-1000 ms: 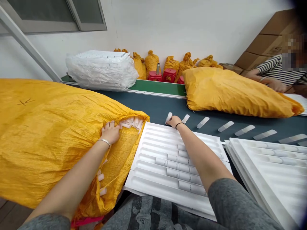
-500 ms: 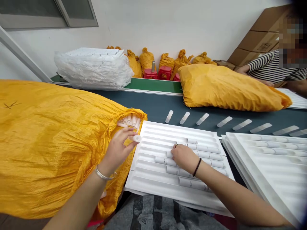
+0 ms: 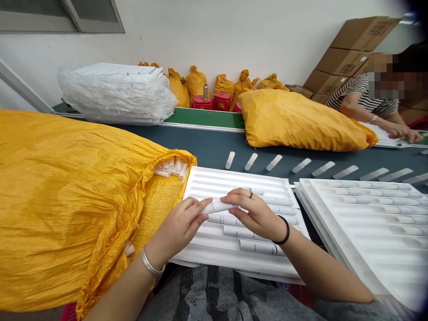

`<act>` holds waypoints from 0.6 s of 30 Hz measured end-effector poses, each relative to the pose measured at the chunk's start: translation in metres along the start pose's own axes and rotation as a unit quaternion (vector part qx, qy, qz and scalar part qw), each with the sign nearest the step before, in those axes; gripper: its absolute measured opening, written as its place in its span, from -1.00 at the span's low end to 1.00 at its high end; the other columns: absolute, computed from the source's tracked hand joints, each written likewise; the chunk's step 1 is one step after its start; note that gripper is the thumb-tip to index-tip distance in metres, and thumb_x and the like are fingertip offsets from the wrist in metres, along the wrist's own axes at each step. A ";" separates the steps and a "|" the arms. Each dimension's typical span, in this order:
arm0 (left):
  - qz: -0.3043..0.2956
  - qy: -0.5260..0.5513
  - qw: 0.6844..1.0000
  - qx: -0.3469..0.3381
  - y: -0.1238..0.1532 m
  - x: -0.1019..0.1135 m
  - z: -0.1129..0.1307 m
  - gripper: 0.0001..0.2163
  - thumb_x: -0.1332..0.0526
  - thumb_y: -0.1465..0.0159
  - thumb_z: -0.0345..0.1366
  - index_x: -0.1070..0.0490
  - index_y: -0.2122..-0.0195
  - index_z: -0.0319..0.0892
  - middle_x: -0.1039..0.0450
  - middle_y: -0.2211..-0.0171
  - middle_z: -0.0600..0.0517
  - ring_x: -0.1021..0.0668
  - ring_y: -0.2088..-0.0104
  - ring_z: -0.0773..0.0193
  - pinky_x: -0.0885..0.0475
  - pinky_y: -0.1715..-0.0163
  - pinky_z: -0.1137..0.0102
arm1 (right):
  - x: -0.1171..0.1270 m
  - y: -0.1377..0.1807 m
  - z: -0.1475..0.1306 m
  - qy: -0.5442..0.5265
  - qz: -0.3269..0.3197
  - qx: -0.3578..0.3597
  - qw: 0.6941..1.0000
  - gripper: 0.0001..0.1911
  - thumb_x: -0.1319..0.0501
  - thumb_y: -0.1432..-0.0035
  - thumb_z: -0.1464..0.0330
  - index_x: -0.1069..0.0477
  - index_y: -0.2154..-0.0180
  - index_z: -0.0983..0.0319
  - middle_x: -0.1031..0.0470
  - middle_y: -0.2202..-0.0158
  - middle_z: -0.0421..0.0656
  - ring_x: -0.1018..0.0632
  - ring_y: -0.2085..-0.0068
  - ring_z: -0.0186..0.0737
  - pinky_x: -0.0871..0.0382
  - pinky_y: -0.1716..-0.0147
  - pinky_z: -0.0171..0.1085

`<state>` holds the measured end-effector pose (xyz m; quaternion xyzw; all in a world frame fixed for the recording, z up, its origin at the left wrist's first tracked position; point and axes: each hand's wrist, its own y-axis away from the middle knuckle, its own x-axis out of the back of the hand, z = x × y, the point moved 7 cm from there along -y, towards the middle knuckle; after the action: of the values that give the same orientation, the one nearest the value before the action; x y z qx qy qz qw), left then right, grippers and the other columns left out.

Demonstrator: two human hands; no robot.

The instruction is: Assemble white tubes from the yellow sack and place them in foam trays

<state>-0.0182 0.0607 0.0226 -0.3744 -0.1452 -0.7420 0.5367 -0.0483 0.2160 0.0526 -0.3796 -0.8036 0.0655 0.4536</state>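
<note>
My left hand [image 3: 180, 225] pinches a hollow white plastic cap [image 3: 207, 208] between thumb and fingers. In my right hand [image 3: 257, 214] is a printed white tube [image 3: 221, 206], its end meeting the cap; how deep one sits in the other I cannot tell. Both hands are over a ribbed white tray [image 3: 200, 244], where more printed tubes [image 3: 257, 246] lie in the grooves, partly covered by my right hand. Left of the tray, a big yellow woven sack [image 3: 76, 196] gapes, with several white caps [image 3: 174, 165] in its mouth.
Several capped tubes [image 3: 274, 163] stand in a row on the dark conveyor belt [image 3: 207, 145]. Stacked trays [image 3: 368, 240] with tubes are at right. Across the belt lie a yellow sack [image 3: 301, 118] and a plastic-wrapped bundle [image 3: 117, 96]. A co-worker's hands [image 3: 401, 131] are at far right.
My left hand has brought the cap rightward from beside the sack. My right hand has lifted a printed tube from the tray, and the two pieces now meet. The camera view has turned slightly right.
</note>
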 end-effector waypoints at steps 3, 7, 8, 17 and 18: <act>-0.002 -0.017 1.000 -0.016 0.000 0.002 0.003 -0.62 -0.04 -0.35 -0.19 -0.21 -0.18 -0.10 -0.42 0.19 -0.02 -0.47 0.17 0.28 -0.36 0.13 0.38 | -0.003 -0.001 0.000 0.017 -0.022 0.025 0.999 -0.65 -0.11 -0.23 0.47 -0.30 -0.06 0.20 -0.43 0.11 -0.06 -0.46 0.07 -0.24 -0.38 0.07 -0.24; 0.017 -0.025 1.000 0.009 0.000 0.009 -0.003 -0.58 -0.12 -0.30 -0.13 -0.24 -0.14 -0.18 -0.43 0.07 -0.06 -0.47 0.08 0.22 -0.35 0.08 0.36 | 0.000 -0.001 0.007 0.012 0.005 -0.001 1.000 -0.65 -0.13 -0.24 0.44 -0.28 -0.06 0.20 -0.45 0.11 -0.07 -0.46 0.06 -0.23 -0.36 0.05 -0.22; 0.009 -0.025 0.999 0.018 0.000 0.009 -0.005 -0.61 -0.11 -0.30 -0.14 -0.27 -0.11 -0.17 -0.44 0.09 -0.05 -0.48 0.11 0.22 -0.36 0.11 0.36 | 0.000 0.000 0.009 0.006 0.007 -0.012 1.000 -0.67 -0.12 -0.24 0.43 -0.29 -0.05 0.20 -0.46 0.11 -0.07 -0.47 0.07 -0.23 -0.36 0.06 -0.22; 0.059 -0.188 0.977 -0.079 0.004 0.005 0.008 -0.72 -0.07 -0.33 -0.30 -0.29 -0.04 -0.24 -0.42 0.26 -0.08 -0.45 0.24 0.16 -0.39 0.21 0.25 | -0.039 0.015 0.053 -0.282 -0.058 -0.310 0.906 -0.61 -0.05 -0.25 0.10 -0.40 0.19 0.30 -0.38 0.57 -0.21 -0.37 0.56 -0.38 -0.27 0.56 -0.38; 0.055 -0.211 0.972 -0.092 0.005 0.003 0.009 -0.71 -0.07 -0.33 -0.30 -0.29 -0.04 -0.25 -0.43 0.28 -0.08 -0.45 0.25 0.15 -0.40 0.23 0.24 | -0.046 0.018 0.055 -0.311 -0.075 -0.333 0.887 -0.57 -0.03 -0.25 0.07 -0.39 0.21 0.30 -0.37 0.58 -0.22 -0.35 0.58 -0.39 -0.24 0.59 -0.38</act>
<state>-0.0108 0.0627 0.0297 -0.5774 -0.1657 -0.6262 0.4971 -0.0674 0.2105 -0.0185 -0.4066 -0.9044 -0.1254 0.0313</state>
